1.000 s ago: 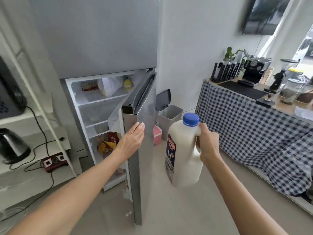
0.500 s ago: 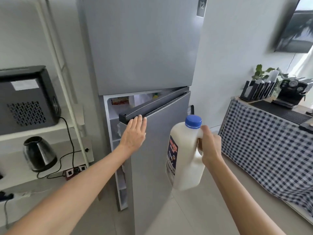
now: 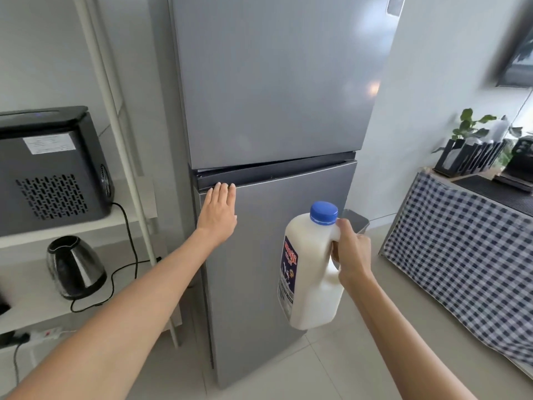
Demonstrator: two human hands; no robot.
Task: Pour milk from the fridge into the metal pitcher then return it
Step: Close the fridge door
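Now milk (image 3: 310,272) is held upright by its handle in the right hand (image 3: 350,252).
Left hand (image 3: 219,212) is laid flat, open, on the fridge door (image 3: 274,255); the surface (image 3: 461,241) lies rightward.

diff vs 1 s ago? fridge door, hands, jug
The lower fridge door swung from wide open to shut, or nearly so, pushed by the left hand, palm flat near its top edge. Nothing was grasped or released. Unchanged: the right hand holds the capped milk jug by its handle, upright.

fridge door (image 3: 277,255) shut flat; open floor (image 3: 360,356) between it and the checked counter (image 3: 461,255).
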